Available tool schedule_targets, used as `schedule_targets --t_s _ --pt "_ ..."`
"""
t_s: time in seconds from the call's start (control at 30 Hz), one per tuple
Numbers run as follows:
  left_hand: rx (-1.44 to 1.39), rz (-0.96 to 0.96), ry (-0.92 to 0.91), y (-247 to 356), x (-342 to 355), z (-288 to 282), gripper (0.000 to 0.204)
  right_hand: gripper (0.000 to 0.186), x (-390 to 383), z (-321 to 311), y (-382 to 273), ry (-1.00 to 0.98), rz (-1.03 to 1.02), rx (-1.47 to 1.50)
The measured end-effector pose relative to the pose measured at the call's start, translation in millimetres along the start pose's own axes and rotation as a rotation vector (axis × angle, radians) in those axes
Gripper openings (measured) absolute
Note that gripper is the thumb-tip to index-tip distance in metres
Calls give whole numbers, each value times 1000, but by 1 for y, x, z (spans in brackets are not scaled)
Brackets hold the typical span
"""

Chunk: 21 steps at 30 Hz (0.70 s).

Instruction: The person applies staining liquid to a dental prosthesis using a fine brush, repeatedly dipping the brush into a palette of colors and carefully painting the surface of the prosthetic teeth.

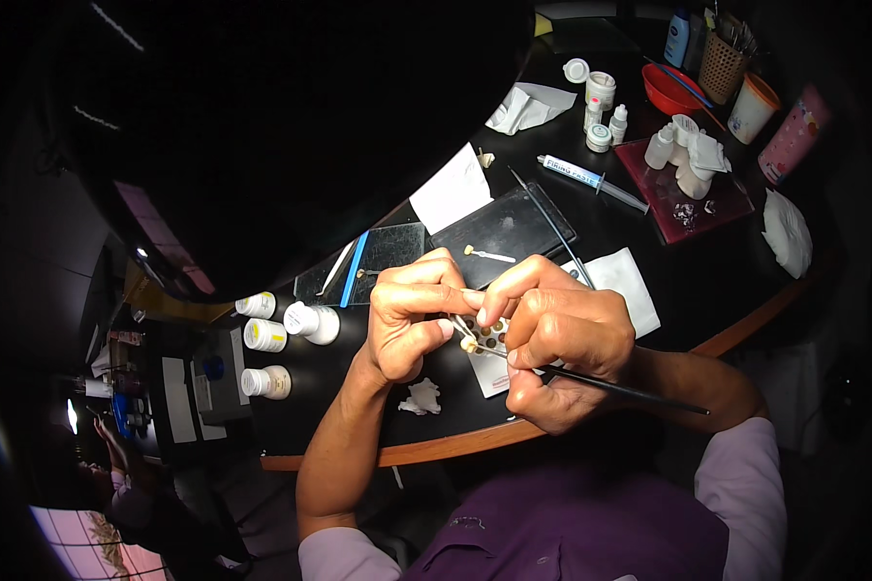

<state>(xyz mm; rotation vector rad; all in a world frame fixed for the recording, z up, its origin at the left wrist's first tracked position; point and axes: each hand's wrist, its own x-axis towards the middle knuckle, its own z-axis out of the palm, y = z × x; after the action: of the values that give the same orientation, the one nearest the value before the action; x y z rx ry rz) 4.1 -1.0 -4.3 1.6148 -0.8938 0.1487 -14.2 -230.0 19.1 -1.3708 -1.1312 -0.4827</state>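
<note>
We see a black table (688,276) edged in brown wood (455,446), the room (68,242) dark around it. Above a white palette (489,379), partly hidden, the left hand (412,320) pinches a thin metal tool (462,325) bearing a small cream piece (469,344); the right hand (574,344) grips a dark brush (644,392), its tip hard to make out.

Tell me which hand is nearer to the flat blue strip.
Left. The left hand is just right of the blue strip, a little lower in the picture; the right hand is farther right, beyond the left.
</note>
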Motion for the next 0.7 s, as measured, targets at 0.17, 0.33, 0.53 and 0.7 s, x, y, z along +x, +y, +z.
schedule_targets --t_s 0.17,0.33,0.53,0.7 --pt "-8 3 3 -2 -2 0 48 17 1 0 0 -10 -1 -5" --pt "-4 -4 8 0 -1 1 48 16 -2 0 1 -1 2 3" --pt "-7 13 0 -3 -1 -1 48 15 0 1 0 5 2 1" --pt "-8 5 7 -2 -1 0 47 15 0 2 1 7 -2 4"
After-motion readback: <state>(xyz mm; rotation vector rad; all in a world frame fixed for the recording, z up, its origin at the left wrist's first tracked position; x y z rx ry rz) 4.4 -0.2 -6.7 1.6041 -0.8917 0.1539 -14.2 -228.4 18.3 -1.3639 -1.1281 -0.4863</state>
